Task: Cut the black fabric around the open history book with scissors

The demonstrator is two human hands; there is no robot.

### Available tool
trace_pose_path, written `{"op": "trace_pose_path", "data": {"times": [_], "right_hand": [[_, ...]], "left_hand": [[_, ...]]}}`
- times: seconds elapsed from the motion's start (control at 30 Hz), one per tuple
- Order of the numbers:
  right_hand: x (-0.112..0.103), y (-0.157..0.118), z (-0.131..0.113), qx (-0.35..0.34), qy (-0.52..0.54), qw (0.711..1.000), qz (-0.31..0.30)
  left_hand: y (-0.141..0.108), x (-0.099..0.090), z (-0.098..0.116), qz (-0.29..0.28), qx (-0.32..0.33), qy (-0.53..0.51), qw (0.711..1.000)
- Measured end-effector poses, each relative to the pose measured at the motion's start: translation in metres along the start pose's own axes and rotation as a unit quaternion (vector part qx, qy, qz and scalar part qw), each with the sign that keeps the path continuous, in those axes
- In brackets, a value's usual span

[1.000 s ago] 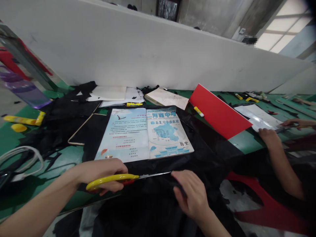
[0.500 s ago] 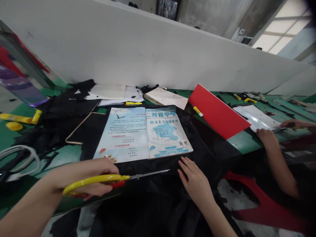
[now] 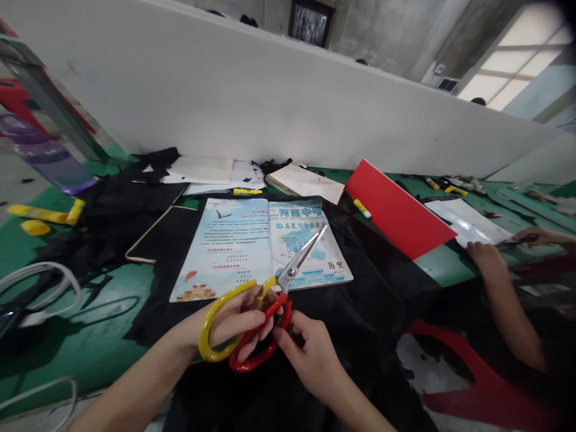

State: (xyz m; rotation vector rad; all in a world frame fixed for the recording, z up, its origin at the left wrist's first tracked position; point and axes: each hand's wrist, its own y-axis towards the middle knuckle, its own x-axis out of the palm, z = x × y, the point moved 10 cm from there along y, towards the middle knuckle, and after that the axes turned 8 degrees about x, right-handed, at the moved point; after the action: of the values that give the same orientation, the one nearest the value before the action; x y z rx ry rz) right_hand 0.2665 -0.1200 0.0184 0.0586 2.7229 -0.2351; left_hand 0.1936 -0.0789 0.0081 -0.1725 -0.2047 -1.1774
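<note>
A pair of scissors point(image 3: 288, 277) with one yellow and one red handle is in my left hand point(image 3: 231, 321), whose fingers pass through the loops. Its blades, slightly parted, point up and away over an open-laid book point(image 3: 227, 240) with a pale blue cover. My right hand point(image 3: 315, 351) is closed with thumb and fingertips at the edge of the red handle. Under the book lies black cloth point(image 3: 360, 300), which spreads over the table's front edge.
Along the back are papers point(image 3: 202, 170), a notebook point(image 3: 310, 183) and a red folder point(image 3: 396, 210). Yellow glue sticks point(image 3: 38, 213), a purple bottle point(image 3: 51, 156) and a white cable point(image 3: 63, 270) are at left. A co-worker's hand point(image 3: 488, 261) rests on paper at right.
The scissors have turned from pointing right to pointing up and away, and their handles have spread. My right hand has moved left from the cloth to the red handle.
</note>
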Motion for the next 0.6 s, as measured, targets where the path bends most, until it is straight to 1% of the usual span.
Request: {"op": "trace_pose_path", "data": {"times": [0.07, 0.13, 0.23, 0.27, 0.33, 0.4, 0.43, 0.47, 0.53, 0.57, 0.6], "right_hand": [[-0.001, 0.001, 0.005, 0.014, 0.011, 1.0, -0.015], [-0.007, 0.0, 0.008, 0.019, -0.001, 1.0, -0.014], [-0.024, -0.001, 0.004, -0.008, -0.059, 0.998, 0.034], [-0.029, -0.002, 0.001, -0.022, -0.081, 0.995, 0.05], [-0.035, -0.004, -0.005, -0.057, -0.112, 0.989, 0.072], [-0.037, -0.007, -0.013, -0.092, -0.121, 0.985, 0.078], [-0.038, -0.009, -0.015, -0.103, -0.117, 0.985, 0.077], [-0.04, -0.011, -0.015, -0.106, -0.11, 0.985, 0.074], [-0.045, -0.015, -0.014, -0.104, -0.106, 0.986, 0.077], [-0.049, -0.019, -0.016, -0.116, -0.118, 0.982, 0.088], [-0.053, -0.024, -0.021, -0.144, -0.14, 0.974, 0.108]], "left_hand": [[-0.004, 0.004, 0.003, -0.024, -0.012, 0.02, 0.999], [-0.008, 0.002, 0.01, -0.023, -0.018, 0.047, 0.998], [-0.014, -0.006, 0.026, -0.004, -0.03, 0.111, 0.993], [-0.016, -0.007, 0.031, -0.01, -0.031, 0.136, 0.99], [-0.02, -0.003, 0.038, -0.047, -0.034, 0.185, 0.981], [-0.025, -0.002, 0.038, -0.075, -0.047, 0.243, 0.966], [-0.027, -0.005, 0.036, -0.076, -0.056, 0.277, 0.956], [-0.03, -0.01, 0.033, -0.068, -0.064, 0.312, 0.945], [-0.036, -0.023, 0.031, -0.034, -0.061, 0.387, 0.92], [-0.039, -0.03, 0.03, -0.018, -0.055, 0.419, 0.906], [-0.042, -0.035, 0.031, -0.007, -0.048, 0.443, 0.895]]}}
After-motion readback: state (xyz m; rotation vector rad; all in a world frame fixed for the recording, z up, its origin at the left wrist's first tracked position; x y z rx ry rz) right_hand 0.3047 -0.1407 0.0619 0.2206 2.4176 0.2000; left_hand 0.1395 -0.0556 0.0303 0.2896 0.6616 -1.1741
